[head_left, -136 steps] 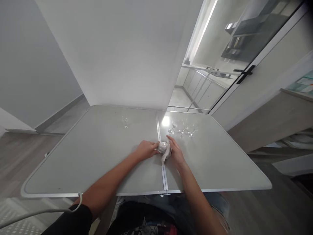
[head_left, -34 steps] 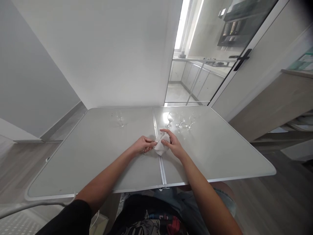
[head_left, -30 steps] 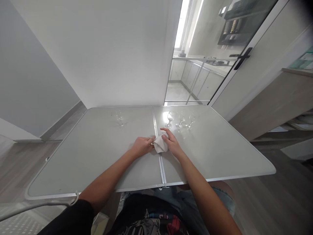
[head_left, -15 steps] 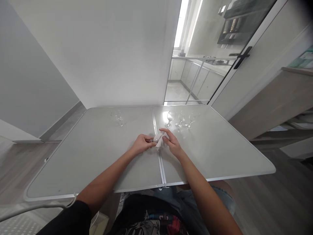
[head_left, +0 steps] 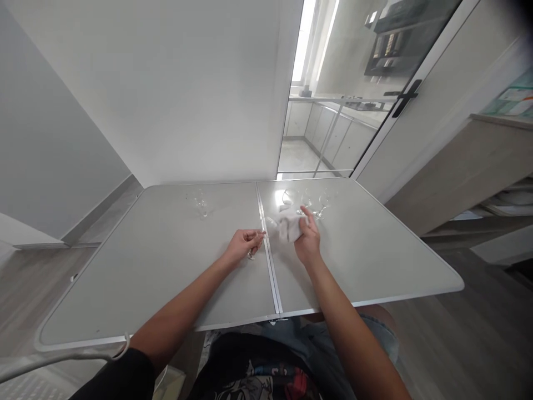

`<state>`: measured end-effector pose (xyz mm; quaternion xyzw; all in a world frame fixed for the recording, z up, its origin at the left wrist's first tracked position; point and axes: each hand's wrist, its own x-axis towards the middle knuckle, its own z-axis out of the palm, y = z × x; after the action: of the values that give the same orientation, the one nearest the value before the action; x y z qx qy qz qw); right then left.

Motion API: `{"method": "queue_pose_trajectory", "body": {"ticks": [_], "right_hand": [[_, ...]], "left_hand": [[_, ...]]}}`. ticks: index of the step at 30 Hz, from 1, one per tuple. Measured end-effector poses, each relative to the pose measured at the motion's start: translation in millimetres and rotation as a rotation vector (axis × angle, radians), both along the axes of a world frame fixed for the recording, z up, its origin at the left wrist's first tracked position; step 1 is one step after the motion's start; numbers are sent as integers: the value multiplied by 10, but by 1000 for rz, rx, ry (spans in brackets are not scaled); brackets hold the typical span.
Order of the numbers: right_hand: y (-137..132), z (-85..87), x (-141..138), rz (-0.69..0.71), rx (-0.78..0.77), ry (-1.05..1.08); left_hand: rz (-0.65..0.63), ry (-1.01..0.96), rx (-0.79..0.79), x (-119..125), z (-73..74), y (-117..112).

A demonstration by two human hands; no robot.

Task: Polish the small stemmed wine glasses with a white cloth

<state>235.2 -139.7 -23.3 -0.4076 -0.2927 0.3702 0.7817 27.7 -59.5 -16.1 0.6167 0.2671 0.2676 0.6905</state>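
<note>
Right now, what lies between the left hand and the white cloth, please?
In the head view, the clear bowl of the stemmed glass lies between the left hand and the white cloth; the silvery seam strip runs beneath.

Both arms (head_left: 183,305) reach forward and inward, the left hand (head_left: 245,244) pinched, the right hand (head_left: 308,238) curled nearby.

Daylight streaming through a bright window (head_left: 302,50), soft light washing the white wall (head_left: 175,89), glare glinting on the tabletop (head_left: 166,250), faint shadows falling beside the forearms (head_left: 187,303), motion blurring the white cloth (head_left: 287,226), wide-angle lens stretching the edges, darkness clipping the upper-right corner
</note>
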Motion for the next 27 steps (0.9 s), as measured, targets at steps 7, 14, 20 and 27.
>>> {"method": "queue_pose_trajectory", "body": {"ticks": [7,14,20,27], "right_hand": [[56,-68,-123,-37,-48,29],[12,21,-421,436,-28,160],[25,-12,-266,294,38,186],[-38,-25,-316,55,98,-943]], "left_hand": [[128,-116,-4,132,-97,-136],[86,-128,35,179,-85,-200],[28,-101,-134,199,-100,-258],[253,124,218,113,-116,-189]]}}
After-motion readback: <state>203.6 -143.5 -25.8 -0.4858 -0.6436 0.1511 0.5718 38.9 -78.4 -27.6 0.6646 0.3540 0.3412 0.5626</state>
